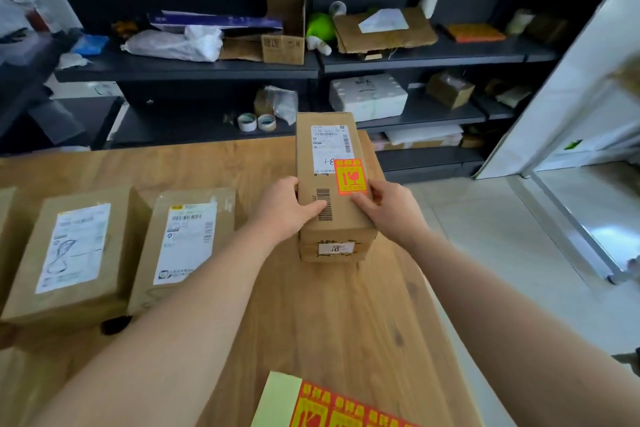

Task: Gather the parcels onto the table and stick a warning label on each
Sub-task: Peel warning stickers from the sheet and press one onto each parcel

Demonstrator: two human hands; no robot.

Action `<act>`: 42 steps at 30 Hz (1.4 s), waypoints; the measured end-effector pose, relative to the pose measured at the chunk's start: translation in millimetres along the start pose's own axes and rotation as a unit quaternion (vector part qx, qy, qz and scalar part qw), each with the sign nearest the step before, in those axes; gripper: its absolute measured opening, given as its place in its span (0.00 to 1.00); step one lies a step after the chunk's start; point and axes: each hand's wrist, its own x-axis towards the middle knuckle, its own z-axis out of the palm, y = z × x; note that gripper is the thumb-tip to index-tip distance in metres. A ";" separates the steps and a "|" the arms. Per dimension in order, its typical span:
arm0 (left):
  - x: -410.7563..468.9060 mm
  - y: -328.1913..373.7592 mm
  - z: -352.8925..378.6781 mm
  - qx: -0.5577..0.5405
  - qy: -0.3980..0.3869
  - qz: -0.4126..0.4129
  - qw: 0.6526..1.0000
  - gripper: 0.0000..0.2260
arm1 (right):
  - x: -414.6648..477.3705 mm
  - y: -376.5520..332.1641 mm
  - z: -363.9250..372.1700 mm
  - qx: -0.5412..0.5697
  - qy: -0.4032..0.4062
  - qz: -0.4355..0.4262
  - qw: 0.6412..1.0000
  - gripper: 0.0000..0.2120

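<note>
- Closest to the camera is the sticker sheet point(332, 406), rows of orange warning stickers on pale backing. It's parked at the near edge of the table point(346, 322), I'd guess so the next one is easy to grab.
- Off to the left, two flat parcels point(72, 253) point(183, 243) lie side by side with their white shipping labels facing up. No orange sticker shows on either, so they probably still need one.
- Mid-table is the long box point(332, 184), lying lengthwise away from the camera.
- The left hand point(287, 208) is wrapped round the box's left side with its thumb on top by the barcode, looks like it's steadying the thing.
- The right hand point(388, 211) curls round the right side, thumb at the bottom edge of the warning label point(350, 177), probably smoothing it down.
- Readable bits: "1-8" handwritten on the shipping label point(329, 147), maybe "10" on the end tag. The rest is too small to read.
- Behind it all: dark shelves point(207, 69) with cardboard, bags and two tape rolls point(256, 122).
</note>
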 end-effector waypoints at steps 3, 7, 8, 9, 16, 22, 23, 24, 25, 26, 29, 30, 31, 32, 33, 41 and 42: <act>20.9 -6.9 11.8 0.012 -0.005 -0.019 1.000 0.21 | 22.1 13.7 9.2 -0.019 -0.010 0.002 1.000 0.11; 35.7 -13.0 18.5 0.036 0.000 -0.015 0.999 0.21 | 38.2 22.8 17.5 -0.026 -0.013 0.006 1.000 0.14; 38.5 -13.7 19.1 0.042 0.004 -0.013 0.999 0.21 | 40.4 23.4 18.2 -0.029 -0.013 0.007 0.999 0.15; 40.0 -13.7 19.1 0.051 0.005 -0.010 0.999 0.20 | 41.4 23.4 18.2 -0.036 -0.013 0.007 0.999 0.17; 30.0 -3.0 6.0 0.156 0.011 0.024 0.987 0.19 | 35.7 10.2 14.6 -0.174 0.034 -0.067 0.982 0.16; -23.3 -8.4 -28.2 0.304 0.069 0.077 0.947 0.21 | 7.5 -34.4 28.5 -0.239 0.045 -0.155 0.957 0.15; -36.2 -17.1 -37.3 0.312 0.078 0.073 0.944 0.22 | 0.5 -44.0 34.3 -0.234 0.040 -0.164 0.957 0.16; -49.1 -27.9 -46.8 0.315 0.084 0.066 0.943 0.22 | -6.8 -53.7 41.5 -0.230 0.030 -0.173 0.957 0.17; -61.9 -39.6 -56.6 0.318 0.089 0.055 0.942 0.22 | -14.3 -63.1 50.1 -0.227 0.019 -0.181 0.957 0.17; -74.7 -52.3 -66.1 0.324 0.090 0.040 0.941 0.22 | -22.3 -72.0 59.5 -0.225 0.008 -0.189 0.956 0.18; -111.7 -87.8 -90.9 0.363 0.075 -0.024 0.928 0.22 | -46.7 -95.8 89.3 -0.208 -0.020 -0.219 0.953 0.18; -122.3 -97.8 -96.6 0.374 0.067 -0.043 0.924 0.22 | -54.9 -102.5 99.8 -0.202 -0.028 -0.227 0.952 0.17; -131.3 -106.3 -100.4 0.380 0.059 -0.056 0.922 0.22 | -62.4 -108.8 110.2 -0.201 -0.040 -0.228 0.952 0.17; -138.4 -113.0 -102.3 0.374 0.052 -0.063 0.924 0.21 | -68.9 -114.3 120.1 -0.206 -0.056 -0.220 0.952 0.17; -143.7 -117.9 -102.6 0.354 0.044 -0.068 0.932 0.21 | -74.7 -119.3 129.0 -0.213 -0.077 -0.204 0.952 0.17; -182.8 -132.7 -97.3 0.235 0.013 -0.062 0.970 0.19 | -123.8 -131.8 143.5 -0.179 -0.126 -0.141 0.965 0.13; -192.2 -133.8 -96.4 0.236 0.009 -0.061 0.970 0.19 | -134.7 -131.4 142.3 -0.177 -0.129 -0.140 0.966 0.12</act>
